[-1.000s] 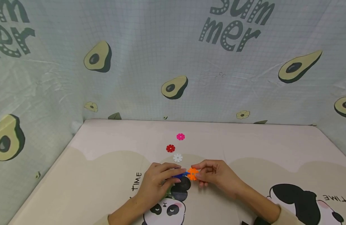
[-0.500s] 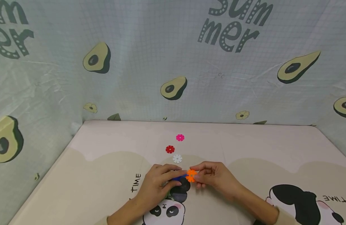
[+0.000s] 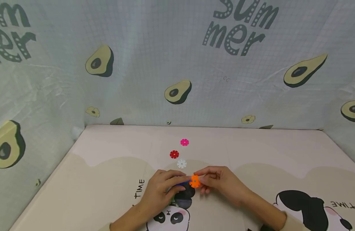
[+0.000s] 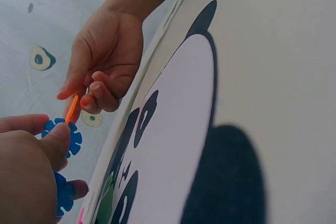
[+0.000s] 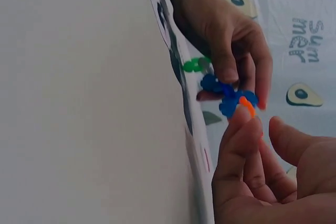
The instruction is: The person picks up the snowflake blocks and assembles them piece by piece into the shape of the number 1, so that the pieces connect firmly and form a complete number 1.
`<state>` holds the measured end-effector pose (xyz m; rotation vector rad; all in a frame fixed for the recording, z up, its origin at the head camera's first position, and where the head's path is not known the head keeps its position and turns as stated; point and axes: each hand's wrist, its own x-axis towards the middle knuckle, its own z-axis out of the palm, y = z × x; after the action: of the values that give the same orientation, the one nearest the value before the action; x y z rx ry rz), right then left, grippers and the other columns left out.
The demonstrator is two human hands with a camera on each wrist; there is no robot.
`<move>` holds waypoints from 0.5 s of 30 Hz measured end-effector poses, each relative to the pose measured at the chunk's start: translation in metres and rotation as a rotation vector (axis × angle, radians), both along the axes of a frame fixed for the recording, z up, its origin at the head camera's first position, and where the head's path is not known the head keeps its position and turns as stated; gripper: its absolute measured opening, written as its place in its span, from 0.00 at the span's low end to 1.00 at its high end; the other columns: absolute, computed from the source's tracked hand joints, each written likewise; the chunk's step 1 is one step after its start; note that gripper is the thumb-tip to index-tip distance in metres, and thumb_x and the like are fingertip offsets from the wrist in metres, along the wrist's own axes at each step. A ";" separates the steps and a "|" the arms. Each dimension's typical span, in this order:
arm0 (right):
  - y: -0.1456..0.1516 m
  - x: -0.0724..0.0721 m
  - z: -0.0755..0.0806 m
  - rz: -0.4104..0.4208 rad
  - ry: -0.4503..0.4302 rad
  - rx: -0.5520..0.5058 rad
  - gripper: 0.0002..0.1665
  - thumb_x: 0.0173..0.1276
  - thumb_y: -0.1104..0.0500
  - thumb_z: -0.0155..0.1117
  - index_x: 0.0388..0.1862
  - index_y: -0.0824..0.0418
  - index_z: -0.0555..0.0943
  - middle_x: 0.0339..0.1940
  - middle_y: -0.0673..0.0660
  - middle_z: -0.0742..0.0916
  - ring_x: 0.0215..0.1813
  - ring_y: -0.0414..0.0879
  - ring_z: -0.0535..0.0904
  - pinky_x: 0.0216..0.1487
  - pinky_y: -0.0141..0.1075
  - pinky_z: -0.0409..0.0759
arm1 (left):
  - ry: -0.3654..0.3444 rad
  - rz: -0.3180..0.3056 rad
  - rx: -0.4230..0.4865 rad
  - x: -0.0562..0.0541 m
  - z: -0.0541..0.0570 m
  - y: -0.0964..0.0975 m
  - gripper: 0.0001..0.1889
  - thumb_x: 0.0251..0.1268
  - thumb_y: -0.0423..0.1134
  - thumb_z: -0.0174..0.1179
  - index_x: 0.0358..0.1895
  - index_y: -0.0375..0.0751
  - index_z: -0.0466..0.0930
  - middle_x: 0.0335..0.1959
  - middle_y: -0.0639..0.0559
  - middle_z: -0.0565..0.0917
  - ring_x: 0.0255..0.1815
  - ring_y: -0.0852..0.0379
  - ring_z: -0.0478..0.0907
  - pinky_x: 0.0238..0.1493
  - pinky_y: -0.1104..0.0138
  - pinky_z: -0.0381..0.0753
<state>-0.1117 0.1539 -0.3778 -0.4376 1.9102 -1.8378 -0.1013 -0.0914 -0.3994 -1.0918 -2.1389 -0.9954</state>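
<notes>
My left hand [image 3: 164,186] holds blue notched plastic discs [image 4: 63,195], largely covered by its fingers in the head view. The right wrist view shows a green notched piece [image 5: 193,66] beyond the blue ones, by the left fingers. An orange notched disc [image 3: 194,181] meets the edge of a blue disc, edge-on in the left wrist view; whether it sits in a slot cannot be told. The fingertips of my right hand [image 3: 222,183] pinch the right side of the orange disc, the other fingers curled beneath.
Beyond the hands, a white notched disc [image 3: 181,164], a red one [image 3: 174,154] and a pink one [image 3: 184,142] lie flat on the table [image 3: 108,179]. The table cover has panda prints. A patterned curtain [image 3: 137,64] rises behind the far edge.
The right hand has brought the orange disc slightly left, closer against the blue pieces. The left hand has stayed nearly in place. The loose discs lie as before.
</notes>
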 end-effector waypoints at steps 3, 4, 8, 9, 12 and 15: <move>0.004 -0.006 0.002 -0.021 0.014 0.039 0.20 0.68 0.59 0.63 0.54 0.71 0.78 0.33 0.64 0.85 0.32 0.51 0.82 0.39 0.39 0.83 | 0.007 0.000 0.003 0.000 0.001 0.001 0.19 0.50 0.35 0.70 0.49 0.51 0.85 0.43 0.58 0.83 0.41 0.60 0.78 0.44 0.75 0.69; 0.005 -0.009 0.003 -0.031 0.022 0.046 0.20 0.68 0.59 0.63 0.54 0.72 0.78 0.34 0.64 0.85 0.32 0.51 0.82 0.39 0.39 0.83 | 0.007 0.000 0.004 0.000 0.001 0.001 0.20 0.50 0.35 0.70 0.49 0.51 0.85 0.43 0.58 0.83 0.41 0.60 0.78 0.44 0.75 0.69; 0.005 -0.022 0.003 -0.065 0.079 0.089 0.20 0.68 0.59 0.63 0.52 0.72 0.78 0.34 0.63 0.85 0.33 0.51 0.81 0.38 0.37 0.82 | 0.007 0.002 0.003 0.000 0.002 0.002 0.19 0.50 0.35 0.70 0.49 0.51 0.85 0.43 0.58 0.83 0.41 0.60 0.78 0.44 0.76 0.68; 0.003 -0.026 0.003 -0.071 0.099 0.110 0.19 0.67 0.59 0.64 0.52 0.71 0.79 0.34 0.62 0.85 0.33 0.51 0.81 0.37 0.37 0.82 | 0.006 0.004 0.002 0.000 0.003 0.002 0.19 0.50 0.35 0.70 0.49 0.51 0.85 0.43 0.58 0.83 0.41 0.60 0.77 0.44 0.76 0.68; -0.003 -0.035 0.001 -0.087 0.152 0.181 0.18 0.65 0.57 0.66 0.50 0.66 0.81 0.34 0.59 0.86 0.32 0.49 0.81 0.34 0.35 0.81 | 0.012 0.006 -0.001 0.000 0.004 0.001 0.20 0.50 0.35 0.70 0.50 0.51 0.85 0.43 0.58 0.83 0.41 0.60 0.78 0.44 0.76 0.67; -0.010 -0.044 0.000 -0.103 0.218 0.244 0.16 0.64 0.56 0.68 0.48 0.61 0.83 0.34 0.55 0.86 0.32 0.48 0.80 0.31 0.33 0.80 | 0.013 0.003 -0.005 -0.001 0.006 0.001 0.20 0.50 0.35 0.70 0.50 0.51 0.85 0.43 0.58 0.83 0.41 0.60 0.77 0.44 0.76 0.67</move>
<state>-0.1553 0.1439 -0.3777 -0.4812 2.3098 -1.6448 -0.1019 -0.0904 -0.3935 -1.0951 -2.1333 -0.9792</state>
